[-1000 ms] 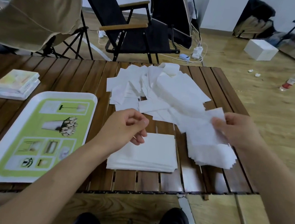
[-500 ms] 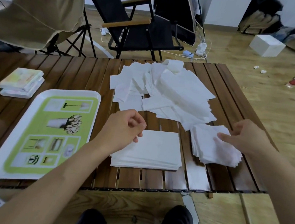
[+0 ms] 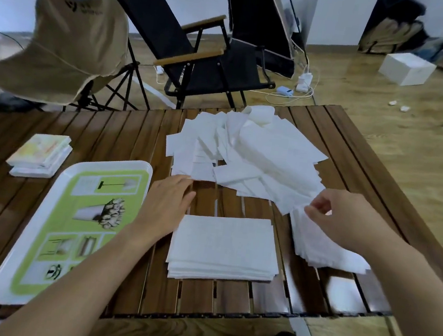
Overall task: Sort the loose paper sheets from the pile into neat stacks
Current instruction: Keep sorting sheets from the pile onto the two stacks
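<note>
Wooden bench point(image 3: 107, 141): left hand point(image 3: 166, 203) lay flat, fingers straight, tips at near edge of paper pile point(image 3: 257, 158); right hand point(image 3: 347, 218) fingers point(image 3: 312, 213) pinched sheet point(image 3: 299, 210) above fanned stack point(image 3: 324, 248).

Your left hand point(image 3: 168, 203) is stretched forward, palm down, fingers straight and close together, forearm bare. Your right hand point(image 3: 344, 217) is angled in from the right, fingers curled, thumb and forefinger pinching the edge of a paper sheet point(image 3: 297, 204).
</note>
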Demonstrator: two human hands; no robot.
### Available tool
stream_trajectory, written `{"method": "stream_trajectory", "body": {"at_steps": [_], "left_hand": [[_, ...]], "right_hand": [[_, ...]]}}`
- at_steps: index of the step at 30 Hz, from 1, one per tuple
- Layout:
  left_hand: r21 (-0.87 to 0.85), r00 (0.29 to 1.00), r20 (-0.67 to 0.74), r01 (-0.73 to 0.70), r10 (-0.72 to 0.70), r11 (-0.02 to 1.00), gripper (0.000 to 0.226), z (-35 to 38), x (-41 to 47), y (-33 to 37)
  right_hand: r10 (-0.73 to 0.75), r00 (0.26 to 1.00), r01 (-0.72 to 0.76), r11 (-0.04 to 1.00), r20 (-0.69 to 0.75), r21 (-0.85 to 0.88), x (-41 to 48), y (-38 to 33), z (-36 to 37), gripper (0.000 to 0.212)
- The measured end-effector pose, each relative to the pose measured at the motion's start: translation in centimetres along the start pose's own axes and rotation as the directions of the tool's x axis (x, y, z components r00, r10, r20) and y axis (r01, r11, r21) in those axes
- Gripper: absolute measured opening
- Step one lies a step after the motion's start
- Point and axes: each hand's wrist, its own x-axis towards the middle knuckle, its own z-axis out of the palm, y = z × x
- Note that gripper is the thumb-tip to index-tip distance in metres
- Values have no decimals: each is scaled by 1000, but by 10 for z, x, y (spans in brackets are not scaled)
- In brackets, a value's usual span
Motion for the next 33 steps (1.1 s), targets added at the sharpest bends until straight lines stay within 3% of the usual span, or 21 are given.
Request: {"method": "stream_trajectory", "body": {"at_steps": [3, 6, 7, 9, 11, 12, 13, 16, 19, 22, 26, 30, 33], "left_hand": [[-262, 958, -260, 49, -120, 964, 19, -26, 2, 11], [-590, 876, -322, 110, -358, 800, 18, -67, 1, 38], [-736, 861, -259, 117, -438, 666, 22, -81, 0, 48], [-967, 865, -39, 94, -500, 238, 35, -100, -8, 65], [-978, 892, 182, 122, -414, -167, 42, -108, -17, 76], [-953, 898, 256, 172, -358, -250, 42, -109, -23, 80], [-938, 896, 304, 221, -325, -268, 41, -107, -28, 81], [-926, 879, 350, 273, -323, -261, 36, -103, -35, 81], [-925, 876, 375, 334, -302, -179, 30, -102, -35, 77], [-902, 869, 428, 429, -248, -53, 24, -99, -36, 74], [-853, 879, 443, 474, -177, 220, 20, -97, -38, 75], [-765, 891, 445, 432, -94, 478, 14, -91, -41, 73], [-742, 898, 418, 423, -133, 520, 13, -86, -40, 74]], "right_hand": [[-104, 993, 110, 988, -65, 106, -9, -25, 0, 12], [-175, 984, 167, 912, -13, 374, -22, -57, 4, 20], [-189, 981, 144, 865, 47, 481, -26, -66, 7, 33], [-215, 947, -5, 736, 240, 677, -34, -81, 10, 69], [-288, 871, -184, 561, 398, 807, -39, -88, 13, 83], [-324, 842, -254, 468, 432, 846, -39, -90, 13, 82], [-358, 822, -306, 380, 443, 873, -40, -92, 13, 80], [-410, 807, -374, 199, 424, 906, -37, -95, 12, 75], [-317, 887, -286, 193, 335, 939, -30, -89, 16, 43], [-229, 943, -164, 315, 243, 935, -28, -81, 19, 23], [-342, 876, -231, 323, 341, 918, -29, -75, 4, 32], [-356, 815, -199, 569, 457, 798, -32, -68, 0, 36], [-286, 878, -84, 699, 385, 711, -37, -57, -3, 23]]}}
